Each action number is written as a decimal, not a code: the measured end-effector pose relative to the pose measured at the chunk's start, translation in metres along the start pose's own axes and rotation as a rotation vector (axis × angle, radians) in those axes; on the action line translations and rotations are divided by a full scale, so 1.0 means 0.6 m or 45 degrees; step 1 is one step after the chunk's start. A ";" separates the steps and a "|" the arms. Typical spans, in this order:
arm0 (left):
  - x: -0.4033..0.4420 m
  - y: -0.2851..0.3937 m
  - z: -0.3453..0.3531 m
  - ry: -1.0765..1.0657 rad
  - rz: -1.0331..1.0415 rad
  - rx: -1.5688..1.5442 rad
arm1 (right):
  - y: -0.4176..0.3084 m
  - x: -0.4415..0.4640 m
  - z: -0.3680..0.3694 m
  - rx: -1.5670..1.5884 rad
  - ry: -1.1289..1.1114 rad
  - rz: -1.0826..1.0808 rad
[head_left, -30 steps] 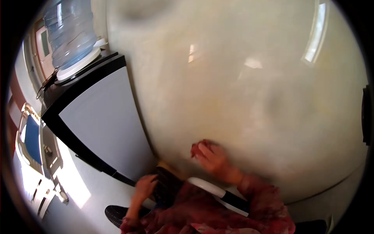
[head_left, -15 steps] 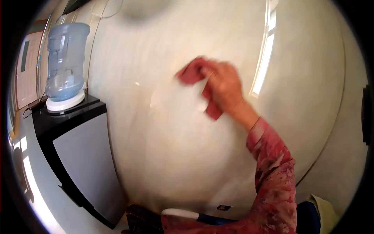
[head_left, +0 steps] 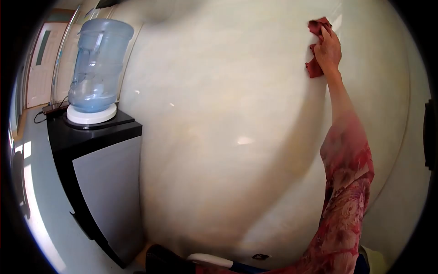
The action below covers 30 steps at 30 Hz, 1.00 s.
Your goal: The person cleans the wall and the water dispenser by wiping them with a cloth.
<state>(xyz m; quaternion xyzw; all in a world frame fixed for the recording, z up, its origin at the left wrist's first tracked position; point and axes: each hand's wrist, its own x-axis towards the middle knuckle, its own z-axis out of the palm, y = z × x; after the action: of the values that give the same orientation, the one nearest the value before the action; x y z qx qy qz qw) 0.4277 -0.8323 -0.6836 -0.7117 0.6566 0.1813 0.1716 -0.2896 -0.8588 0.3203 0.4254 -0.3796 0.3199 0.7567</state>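
My right hand (head_left: 328,51) is raised high at the upper right, its fingers closed on a red cloth (head_left: 315,67). The cloth lies against the pale, glossy wall (head_left: 219,100), and parts of it stick out above and to the left of the fingers. A red patterned sleeve covers the arm below. My left hand is out of the frame.
At the left a black and grey water dispenser (head_left: 109,182) stands against the wall, with a large blue bottle (head_left: 98,68) on top. A white and dark blue armrest (head_left: 212,260) is at the bottom, near a wall socket (head_left: 261,257). Farther back is a door (head_left: 45,64).
My right hand has gone up from low by the armrest, then farther up and right across the wall with the cloth. My left hand, visible a second ago, has left the view.
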 end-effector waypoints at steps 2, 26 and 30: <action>0.008 -0.012 0.017 -0.009 0.011 -0.007 | -0.065 0.032 0.016 0.028 -0.065 -0.078; -0.110 0.015 -0.038 0.191 -0.130 -0.009 | -0.454 -0.077 0.130 0.525 -0.281 -0.730; -0.114 0.009 -0.036 0.182 -0.120 -0.074 | -0.272 0.001 0.070 0.000 -0.295 -0.383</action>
<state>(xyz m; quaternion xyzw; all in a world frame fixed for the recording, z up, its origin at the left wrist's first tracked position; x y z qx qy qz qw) 0.4182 -0.7832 -0.6318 -0.7576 0.6275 0.1405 0.1120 -0.1706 -0.9666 0.2701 0.5113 -0.3963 0.1519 0.7473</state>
